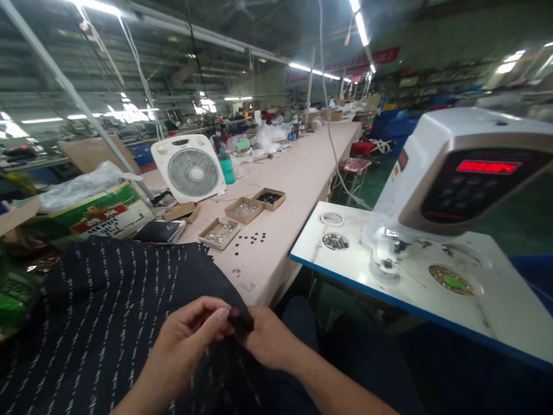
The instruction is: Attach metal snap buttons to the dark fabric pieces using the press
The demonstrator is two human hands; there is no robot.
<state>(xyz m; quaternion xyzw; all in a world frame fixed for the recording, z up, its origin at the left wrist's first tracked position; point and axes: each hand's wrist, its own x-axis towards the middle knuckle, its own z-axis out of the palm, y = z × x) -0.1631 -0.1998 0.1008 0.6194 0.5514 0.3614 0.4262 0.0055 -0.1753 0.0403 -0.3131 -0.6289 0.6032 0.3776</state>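
Black fabric (142,288) with rows of white print spreads over the table's near left part and hangs toward my lap. My left hand (194,328) is closed in a pinch at the fabric's right edge; whatever lies between its fingertips is too small to make out. Close beside it, my right hand (268,337) grips that same edge, its fingertips partly hidden behind the cloth. Beyond the hands, several small black round pieces (252,237) lie loose on the table. A shallow box of small metal parts (219,233) sits just left of them.
On the pale table (298,184) stand a second box of metal parts (244,210), a box of black pieces (271,199) and a white fan (190,168). A printed carton (108,216) is at left. To the right, a machine (466,173) with a red display stands on a white worktop (415,305).
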